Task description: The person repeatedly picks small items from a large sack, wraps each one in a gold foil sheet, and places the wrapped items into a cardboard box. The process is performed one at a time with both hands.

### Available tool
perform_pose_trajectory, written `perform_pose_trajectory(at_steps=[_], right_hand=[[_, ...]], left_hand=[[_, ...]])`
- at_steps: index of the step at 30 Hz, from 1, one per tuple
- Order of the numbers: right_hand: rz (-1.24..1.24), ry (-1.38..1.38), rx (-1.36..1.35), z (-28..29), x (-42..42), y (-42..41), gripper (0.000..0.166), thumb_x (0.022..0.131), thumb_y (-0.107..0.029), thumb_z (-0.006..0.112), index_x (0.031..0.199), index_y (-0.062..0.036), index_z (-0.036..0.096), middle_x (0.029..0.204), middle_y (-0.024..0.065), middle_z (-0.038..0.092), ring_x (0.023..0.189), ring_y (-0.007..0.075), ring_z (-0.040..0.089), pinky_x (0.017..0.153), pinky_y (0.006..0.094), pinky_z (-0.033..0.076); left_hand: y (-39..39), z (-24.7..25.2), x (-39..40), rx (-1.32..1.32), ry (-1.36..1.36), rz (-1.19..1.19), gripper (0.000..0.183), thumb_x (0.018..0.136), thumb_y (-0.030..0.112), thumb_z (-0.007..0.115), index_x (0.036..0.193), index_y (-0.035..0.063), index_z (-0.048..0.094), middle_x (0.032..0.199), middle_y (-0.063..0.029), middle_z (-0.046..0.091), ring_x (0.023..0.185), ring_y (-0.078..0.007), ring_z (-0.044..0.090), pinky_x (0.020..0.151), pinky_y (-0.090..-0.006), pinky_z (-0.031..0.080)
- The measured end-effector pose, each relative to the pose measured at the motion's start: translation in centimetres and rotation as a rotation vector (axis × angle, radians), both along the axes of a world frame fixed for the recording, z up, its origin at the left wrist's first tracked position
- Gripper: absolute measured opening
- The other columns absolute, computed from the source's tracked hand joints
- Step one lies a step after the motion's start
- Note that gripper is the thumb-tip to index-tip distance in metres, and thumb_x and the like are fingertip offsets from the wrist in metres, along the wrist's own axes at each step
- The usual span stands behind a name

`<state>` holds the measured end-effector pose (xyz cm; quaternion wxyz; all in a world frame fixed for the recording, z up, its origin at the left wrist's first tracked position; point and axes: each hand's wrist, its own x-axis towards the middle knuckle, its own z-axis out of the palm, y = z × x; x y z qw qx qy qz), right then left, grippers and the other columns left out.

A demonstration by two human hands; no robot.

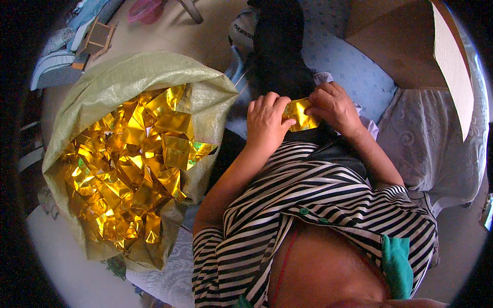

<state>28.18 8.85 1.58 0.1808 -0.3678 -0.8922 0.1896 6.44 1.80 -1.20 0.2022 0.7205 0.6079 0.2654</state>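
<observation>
A piece of shiny gold foil paper [301, 114] is stretched between my two hands above my lap. My left hand [268, 117] holds its left end, the thumb lying on the foil's face. At the other end the fingers of my right hand [334, 106] are bent over the foil and pinch it; their tips are partly hidden. To the left stands a wide-mouthed pale green woven plastic sack [142, 67], filled with many folded gold foil pieces [131, 165].
A cardboard box [393, 42] with a raised flap stands at the upper right, beside grey patterned fabric [416, 138]. Light blue cloth [346, 65] lies beyond my right hand. A pink plastic basin [145, 11] and a small wooden stool [98, 37] are on the floor at the upper left.
</observation>
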Motion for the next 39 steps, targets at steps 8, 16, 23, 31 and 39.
perform_pose_trajectory(at_steps=[8,16,23,31,39], right_hand=[[-0.001,0.032,0.051,-0.7,0.2,0.1,0.026,0.074,-0.015,0.079,0.093,-0.0072,0.064,0.089,0.0077,0.063,0.087,0.0303,0.058,0.078,0.0390,0.049],[0.002,0.021,0.024,-0.8,0.0,0.1,0.024,0.075,-0.013,0.078,0.094,-0.0077,0.063,0.090,0.0085,0.063,0.090,0.0308,0.059,0.080,0.0392,0.048],[0.011,0.037,0.006,-0.2,0.0,-0.4,0.023,0.078,-0.013,0.076,0.097,-0.0076,0.064,0.094,0.0092,0.063,0.089,0.0308,0.060,0.080,0.0395,0.049],[-0.023,0.006,0.000,-0.2,0.6,-0.7,0.025,0.077,-0.014,0.078,0.097,-0.0070,0.066,0.096,0.0092,0.064,0.090,0.0297,0.062,0.077,0.0387,0.052],[-0.065,-0.019,0.048,0.0,1.2,-0.9,0.026,0.077,-0.017,0.079,0.098,-0.0082,0.067,0.101,0.0075,0.066,0.091,0.0280,0.063,0.079,0.0376,0.052]], left_hand=[[0.0,0.5,0.1,0.064,-0.050,-0.013,0.041,0.071,0.019,0.082,0.108,0.0143,0.065,0.104,-0.0058,0.058,0.104,-0.0298,0.056,0.091,-0.0442,0.042],[0.3,0.4,0.4,0.091,-0.083,-0.011,0.032,0.072,0.014,0.079,0.099,0.0138,0.063,0.100,-0.0043,0.059,0.099,-0.0288,0.057,0.087,-0.0434,0.042],[0.3,0.4,0.5,0.074,-0.097,-0.018,0.031,0.072,0.012,0.078,0.099,0.0131,0.063,0.098,-0.0052,0.060,0.098,-0.0294,0.058,0.087,-0.0433,0.042],[0.3,0.0,0.6,0.072,-0.122,-0.025,0.029,0.073,0.012,0.078,0.097,0.0125,0.063,0.097,-0.0060,0.060,0.096,-0.0305,0.058,0.086,-0.0443,0.043],[0.4,-0.2,0.7,0.073,-0.124,-0.025,0.026,0.074,0.010,0.076,0.095,0.0119,0.062,0.093,-0.0057,0.060,0.093,-0.0305,0.059,0.084,-0.0445,0.042]])
